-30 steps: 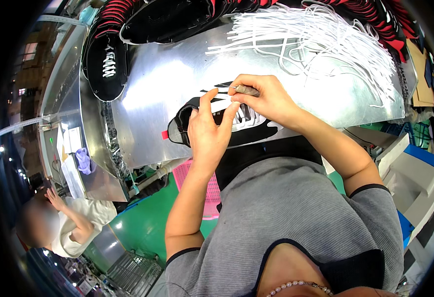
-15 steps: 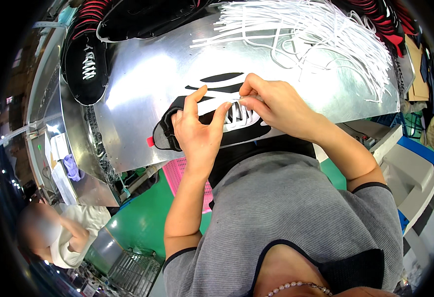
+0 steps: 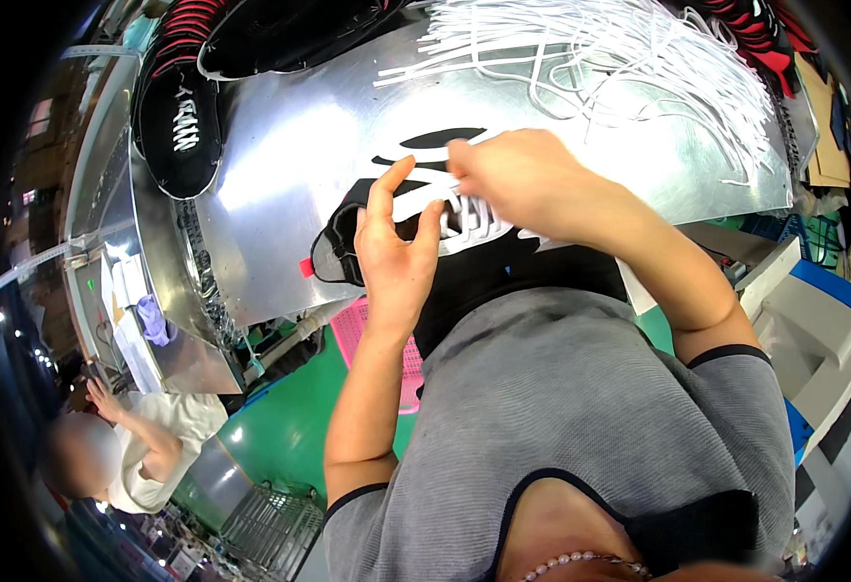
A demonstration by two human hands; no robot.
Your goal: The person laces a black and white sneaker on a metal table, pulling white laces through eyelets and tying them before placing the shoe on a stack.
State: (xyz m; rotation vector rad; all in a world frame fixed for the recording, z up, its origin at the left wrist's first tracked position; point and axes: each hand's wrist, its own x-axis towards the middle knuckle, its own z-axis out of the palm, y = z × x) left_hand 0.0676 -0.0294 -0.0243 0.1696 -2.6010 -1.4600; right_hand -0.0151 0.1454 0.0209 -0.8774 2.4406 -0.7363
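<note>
A black shoe upper (image 3: 336, 250) with a grey-lined collar and small red tab lies on its side at the table's near edge. White shoelace (image 3: 474, 225) crosses its front in several rows. My left hand (image 3: 392, 260) holds the upper near the collar, with thumb and index finger spread apart and the other fingers partly hidden. Over the lacing, my right hand (image 3: 532, 182) is closed and slightly blurred, pinching the shoelace at its fingertips. The exact grip is hard to see.
A metal table (image 3: 289, 145) carries a heap of loose white laces (image 3: 619, 68) at the far right. Black laced uppers (image 3: 178, 136) lie at the far left. A pink basket (image 3: 411, 373) stands below the edge. Another person (image 3: 159, 451) is at lower left.
My right hand has moved up and slightly left from the lace holes. My left hand stays on the upper, which has shifted slightly in view.
</note>
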